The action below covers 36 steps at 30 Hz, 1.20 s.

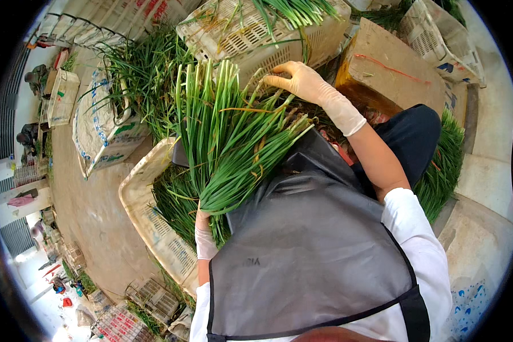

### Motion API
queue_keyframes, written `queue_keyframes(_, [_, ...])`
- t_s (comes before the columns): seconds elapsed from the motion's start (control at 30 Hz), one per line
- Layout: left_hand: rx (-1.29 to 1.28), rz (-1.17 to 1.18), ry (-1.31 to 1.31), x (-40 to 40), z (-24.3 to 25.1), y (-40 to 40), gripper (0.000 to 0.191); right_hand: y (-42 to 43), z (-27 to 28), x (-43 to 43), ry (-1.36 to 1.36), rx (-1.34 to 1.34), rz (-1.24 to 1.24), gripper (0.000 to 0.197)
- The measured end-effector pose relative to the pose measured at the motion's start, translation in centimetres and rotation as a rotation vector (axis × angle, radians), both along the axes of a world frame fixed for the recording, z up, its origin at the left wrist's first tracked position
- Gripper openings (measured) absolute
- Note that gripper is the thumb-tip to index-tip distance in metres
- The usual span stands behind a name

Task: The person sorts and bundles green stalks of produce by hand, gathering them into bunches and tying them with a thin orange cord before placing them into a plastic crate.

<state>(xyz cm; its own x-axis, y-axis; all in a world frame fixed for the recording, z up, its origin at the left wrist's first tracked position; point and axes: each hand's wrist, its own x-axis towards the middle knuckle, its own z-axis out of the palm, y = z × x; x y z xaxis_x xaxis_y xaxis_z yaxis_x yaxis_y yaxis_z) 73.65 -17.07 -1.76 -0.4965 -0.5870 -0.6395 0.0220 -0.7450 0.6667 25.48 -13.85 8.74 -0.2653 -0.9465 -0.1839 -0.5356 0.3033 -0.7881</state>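
Note:
My left hand (204, 218), in a thin pale glove, is closed around the leafy end of a bunch of long green stalks (231, 149), perhaps garlic chives or scallions. The bunch fans out over my lap, its pale stem ends pointing up and right. Some yellowed leaves show among the stalks. My right hand (294, 81), in a matching glove, is raised by the stem ends with thumb and fingers apart; whether a fingertip touches a stem I cannot tell. A dark grey apron (312, 252) covers my front.
An open plastic crate (166, 248) of greens stands at my left. An upturned slotted crate (256, 38) bears more stalks ahead. Loose greens (158, 72) lie front left, beside a white sack (98, 124). At right are a cardboard-like box (389, 64) and more greens (442, 171). People work far left.

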Motion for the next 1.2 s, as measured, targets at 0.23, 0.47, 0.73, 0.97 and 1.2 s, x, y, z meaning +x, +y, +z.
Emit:
queue_keyframes(0.23, [0.009,-0.001,0.005,0.5,0.0,0.3,0.034,-3.3,-3.3,2.6,-0.651,-0.188,-0.051,0.023])
queue_keyframes(0.47, [0.024,-0.002,0.008,0.2,-0.4,0.5,0.034,-3.2,-3.7,2.6,-0.903,-0.232,-0.421,0.017])
queue_keyframes(0.73, [0.058,0.002,0.021,0.8,-1.1,1.1,0.035,1.5,-4.1,-5.7,-0.162,-0.149,-0.379,0.028])
queue_keyframes(0.97, [0.068,0.0,0.033,1.3,-0.9,1.5,0.035,2.8,-3.9,2.3,0.116,-0.583,0.103,0.029])
queue_keyframes(1.2, [0.087,-0.009,0.043,1.2,-0.7,1.6,0.035,4.3,-9.7,-8.5,0.12,-0.049,-0.138,0.077])
